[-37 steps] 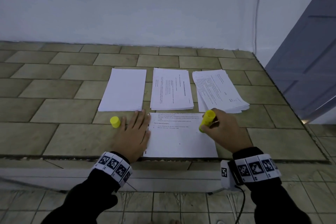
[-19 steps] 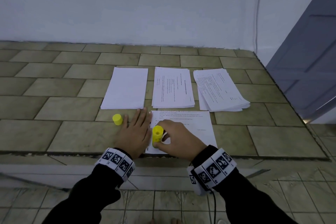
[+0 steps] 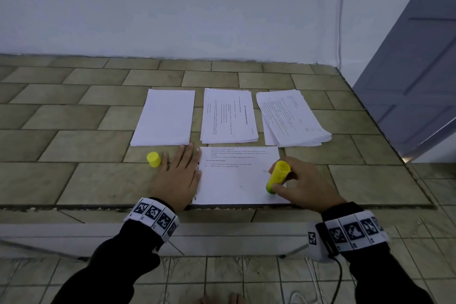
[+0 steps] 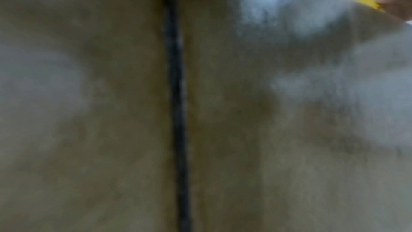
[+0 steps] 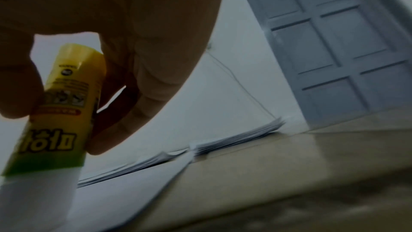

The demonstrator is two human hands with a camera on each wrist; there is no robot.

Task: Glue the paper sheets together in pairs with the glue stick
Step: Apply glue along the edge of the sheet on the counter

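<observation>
Right hand (image 3: 307,186): fingers (image 5: 125,126) and thumb pinching the glue stick (image 3: 276,177). Stick tip down on the single printed sheet (image 3: 234,180), close to that sheet's right margin; long axis tilted, upper end leaning toward the far edge of the bench (image 3: 86,180). Sheet lying at the near edge of the bench, long axis along that edge.

Left hand (image 3: 179,177): flat, fingers straight and close together, pressing the sheet's left margin. Yellow cap (image 3: 153,159) standing just left of that hand, apart from it.

Next stroke judged to run leftward across the sheet, unglued area lying from the stick toward the left hand; right hand nearer.

Three paper stacks (image 3: 228,116) toward the far edge, beyond the sheet.

Head view: full layout, both hands. Right wrist view: stick label, green band and the white glue end on the paper, hidden overhead. Left wrist view: blurred bench surface only; left fingers not visible there.
</observation>
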